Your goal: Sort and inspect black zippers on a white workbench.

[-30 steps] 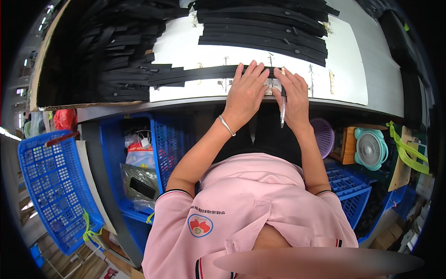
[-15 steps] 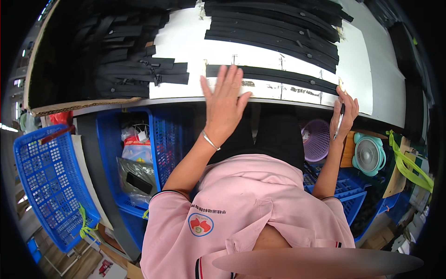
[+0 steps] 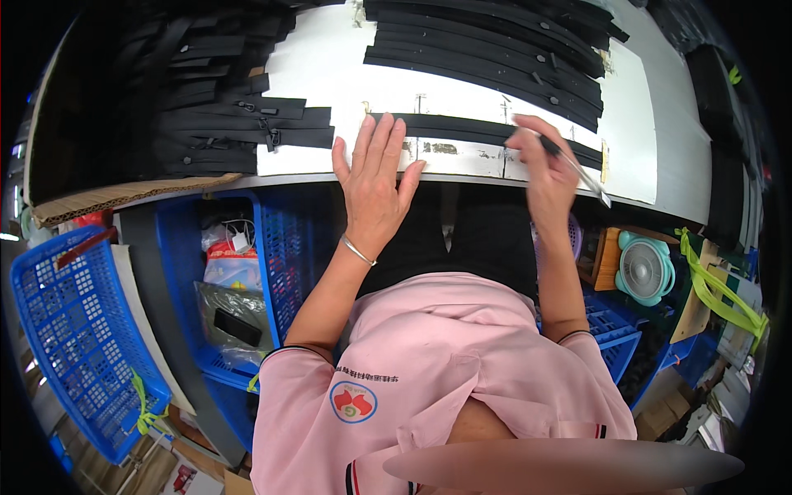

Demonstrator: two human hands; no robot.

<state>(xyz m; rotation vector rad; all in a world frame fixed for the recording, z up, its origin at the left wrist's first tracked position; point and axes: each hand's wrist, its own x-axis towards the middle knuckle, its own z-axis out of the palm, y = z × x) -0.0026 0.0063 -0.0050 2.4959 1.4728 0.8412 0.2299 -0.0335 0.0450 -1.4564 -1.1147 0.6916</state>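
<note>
Under flat left hand [image 3: 371,190], grasping nothing, lies left part of black zipper strip [image 3: 462,129]; right hand [image 3: 549,169] grips pen [image 3: 591,183] over strip. White board [image 3: 631,124] beneath. Probably marking step; next move needs strip steady.

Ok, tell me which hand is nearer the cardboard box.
Left. The left hand lies on the black zipper strip, right of the cardboard box; the right hand, holding a pen, is farther right.
</note>
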